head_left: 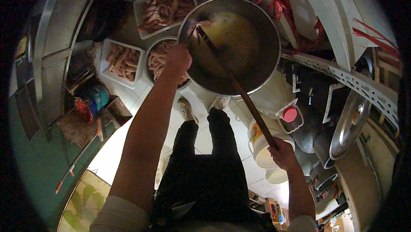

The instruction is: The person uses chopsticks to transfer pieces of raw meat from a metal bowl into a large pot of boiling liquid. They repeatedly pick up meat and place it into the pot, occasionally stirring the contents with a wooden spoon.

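Note:
A large metal stockpot [271, 68] with cloudy yellowish liquid [231, 39] stands in front of me. My right hand [283, 154] grips the lower end of a long wooden stick [239, 87]. The stick slants over the near rim, its far tip close to a pinkish piece of meat [203, 23] at the pot's left inner wall. By the left rim, my left hand [178, 58] is closed around what looks like a thin dark tool [193, 33] reaching toward that meat. The tool's grip is hidden in my fist. Beneath that hand is a round tub of long meat pieces [158, 59].
Two white trays [143, 59] [136, 13] of similar meat sit to the left. Right of the pot are a plastic jug with a red cap [289, 114], white buckets [266, 156], a perforated metal rail [362, 81] and a metal lid [350, 126]. A dustpan [117, 111] lies left.

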Motion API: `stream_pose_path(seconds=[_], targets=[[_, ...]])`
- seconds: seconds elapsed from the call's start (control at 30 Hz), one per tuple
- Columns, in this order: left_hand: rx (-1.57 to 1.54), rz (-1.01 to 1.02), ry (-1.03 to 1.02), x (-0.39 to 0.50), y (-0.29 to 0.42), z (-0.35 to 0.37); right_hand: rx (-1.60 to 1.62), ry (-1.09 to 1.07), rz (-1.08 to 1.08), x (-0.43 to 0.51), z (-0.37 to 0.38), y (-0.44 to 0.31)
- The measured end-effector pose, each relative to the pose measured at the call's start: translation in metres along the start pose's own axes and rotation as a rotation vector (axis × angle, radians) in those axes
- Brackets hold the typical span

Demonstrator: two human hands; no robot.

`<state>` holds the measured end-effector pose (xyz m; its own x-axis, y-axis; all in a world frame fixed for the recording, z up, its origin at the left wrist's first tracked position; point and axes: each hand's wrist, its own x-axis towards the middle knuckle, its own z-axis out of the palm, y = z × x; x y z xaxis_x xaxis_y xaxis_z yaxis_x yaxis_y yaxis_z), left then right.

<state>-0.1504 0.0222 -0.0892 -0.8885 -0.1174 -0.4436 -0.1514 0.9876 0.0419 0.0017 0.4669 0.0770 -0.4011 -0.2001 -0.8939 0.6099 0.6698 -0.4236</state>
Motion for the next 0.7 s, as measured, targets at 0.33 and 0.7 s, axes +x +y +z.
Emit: stream_pose_path(seconds=[0.33,0.7], targets=[[-0.044,0.027,-0.071,0.016,-0.014,0.003,0.027,-0.027,0.006,0.003,-0.007,0.004],[-0.188,0.022,0.035,0.031,-0.024,0.027,-0.234,-0.043,0.041,-0.002,-0.003,-0.011]])
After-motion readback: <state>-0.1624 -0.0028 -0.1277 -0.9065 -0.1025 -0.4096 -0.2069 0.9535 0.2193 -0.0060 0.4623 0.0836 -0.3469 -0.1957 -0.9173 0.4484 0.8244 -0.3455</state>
